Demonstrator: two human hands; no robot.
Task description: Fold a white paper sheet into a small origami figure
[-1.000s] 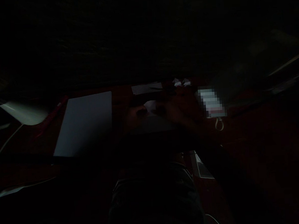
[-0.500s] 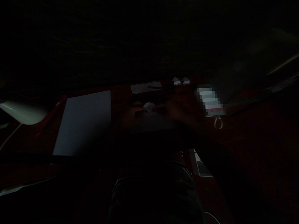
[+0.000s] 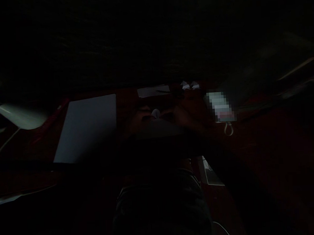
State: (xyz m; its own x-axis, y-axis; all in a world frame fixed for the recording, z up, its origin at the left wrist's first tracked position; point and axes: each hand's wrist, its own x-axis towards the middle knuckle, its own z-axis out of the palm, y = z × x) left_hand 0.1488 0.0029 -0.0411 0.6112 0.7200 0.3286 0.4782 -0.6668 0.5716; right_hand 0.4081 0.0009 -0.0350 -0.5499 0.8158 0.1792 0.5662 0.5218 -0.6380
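Observation:
The picture is very dark. Near the middle, a small folded piece of white paper (image 3: 155, 114) is pinched between both hands. My left hand (image 3: 139, 119) grips it from the left side, and my right hand (image 3: 179, 116) from the right. Just below the hands lies a dim pale sheet (image 3: 157, 128), partly in shadow. Farther back is a white paper piece (image 3: 147, 92), with a dark, thin pointed object, perhaps scissors (image 3: 171, 92), over its right part. Two small folded paper shapes (image 3: 185, 85) stand to the right of it.
A large white sheet (image 3: 89, 125) lies on the reddish table (image 3: 126, 101) at the left. Beyond it are a red long object (image 3: 57, 113) and a white lamp-like shape (image 3: 22, 117) with a cable. At the right lies a blurred-out pale object (image 3: 221, 106) with a loop.
The folded paper between my hands looks narrower and more upright, and sits slightly lower. Both hands have drawn a little closer around it. The other things on the table lie nearly as before.

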